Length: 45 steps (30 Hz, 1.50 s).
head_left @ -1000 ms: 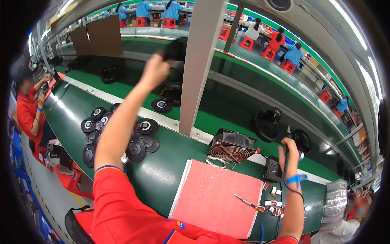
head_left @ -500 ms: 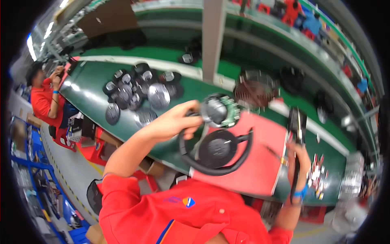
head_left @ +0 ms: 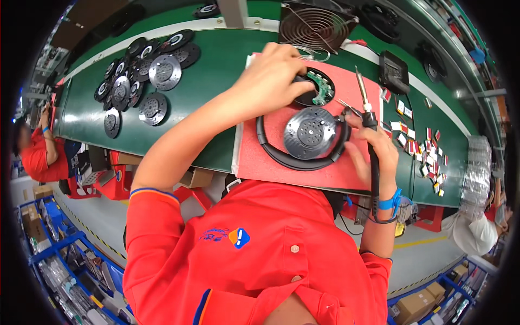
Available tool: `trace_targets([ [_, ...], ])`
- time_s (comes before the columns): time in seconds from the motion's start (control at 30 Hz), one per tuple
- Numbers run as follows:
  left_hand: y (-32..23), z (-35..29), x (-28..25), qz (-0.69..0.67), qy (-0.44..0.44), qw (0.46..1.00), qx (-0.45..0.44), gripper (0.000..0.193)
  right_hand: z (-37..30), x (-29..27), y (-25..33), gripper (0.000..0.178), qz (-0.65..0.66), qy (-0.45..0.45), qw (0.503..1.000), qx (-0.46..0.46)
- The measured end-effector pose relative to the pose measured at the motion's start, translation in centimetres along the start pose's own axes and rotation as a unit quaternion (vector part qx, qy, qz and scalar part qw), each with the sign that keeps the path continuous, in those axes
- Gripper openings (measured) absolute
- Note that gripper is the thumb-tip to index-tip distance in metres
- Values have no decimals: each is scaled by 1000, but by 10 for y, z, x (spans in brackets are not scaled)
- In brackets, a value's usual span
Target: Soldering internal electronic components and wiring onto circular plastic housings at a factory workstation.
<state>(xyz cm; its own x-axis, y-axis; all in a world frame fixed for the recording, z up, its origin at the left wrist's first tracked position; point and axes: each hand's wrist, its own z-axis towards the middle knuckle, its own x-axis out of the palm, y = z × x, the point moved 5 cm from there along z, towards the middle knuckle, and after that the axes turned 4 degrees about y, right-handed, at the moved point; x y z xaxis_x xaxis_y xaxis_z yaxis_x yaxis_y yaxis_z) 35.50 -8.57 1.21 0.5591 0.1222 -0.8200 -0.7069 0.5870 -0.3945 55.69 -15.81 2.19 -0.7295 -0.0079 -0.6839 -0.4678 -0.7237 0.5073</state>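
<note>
A headset with a black curved headband (head_left: 295, 162) lies on a pink mat (head_left: 352, 176). One ear cup (head_left: 310, 133) faces up with a grey perforated disc. The other, an open ear cup (head_left: 323, 89), bares a green circuit board along its inside. My left hand (head_left: 275, 73) is closed on the left side of that open cup, with the thumb over its rim. In my right hand (head_left: 379, 146) is a soldering iron (head_left: 369, 111), its metal tip pointing up and away from me. A thin pointed metal tool (head_left: 349, 106), like tweezers, juts from the same hand toward the cups.
Several black and grey discs (head_left: 164, 72) are heaped on the green bench at left. A fan with a wire grille (head_left: 314, 26) stands behind the mat. Right of it are a black box (head_left: 394, 72) and scattered small red-and-white parts (head_left: 428, 154). A co-worker (head_left: 40, 149) sits far left.
The open ear cup has come down onto the mat with my left hand. My right hand has moved from beside the black box toward the headset, the iron now plainly in it.
</note>
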Motion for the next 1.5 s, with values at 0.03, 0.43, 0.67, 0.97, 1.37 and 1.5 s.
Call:
trace_targets([
  [0.03, 1, 3, 5, -15, -1, 1000, 19, 18, 1, 3, 1, 33, 8, 11, 1000, 6],
  [0.43, 14, -31, -49, 14, -14, 998, 54, 12, -21, -7, -54, 23, -199, -19, 977, 79],
  [0.67, 218, -77, -132, 298, 47, 874, -380, 25, -23, -14, -55, 29, -169, -39, 970, 171],
  [0.97, 243, -77, -130, 304, 22, 867, -394, 18, 5, 6, -24, 23, -74, -65, 992, 80],
  [1.37, 84, -48, -138, -16, -146, 988, -49, 6, 7, 30, 8, 26, -5, -27, 995, 93],
  [1.5, 33, -39, -88, -247, 32, 969, -8, 6, -2, 31, 7, 28, 24, 2, 991, 128],
])
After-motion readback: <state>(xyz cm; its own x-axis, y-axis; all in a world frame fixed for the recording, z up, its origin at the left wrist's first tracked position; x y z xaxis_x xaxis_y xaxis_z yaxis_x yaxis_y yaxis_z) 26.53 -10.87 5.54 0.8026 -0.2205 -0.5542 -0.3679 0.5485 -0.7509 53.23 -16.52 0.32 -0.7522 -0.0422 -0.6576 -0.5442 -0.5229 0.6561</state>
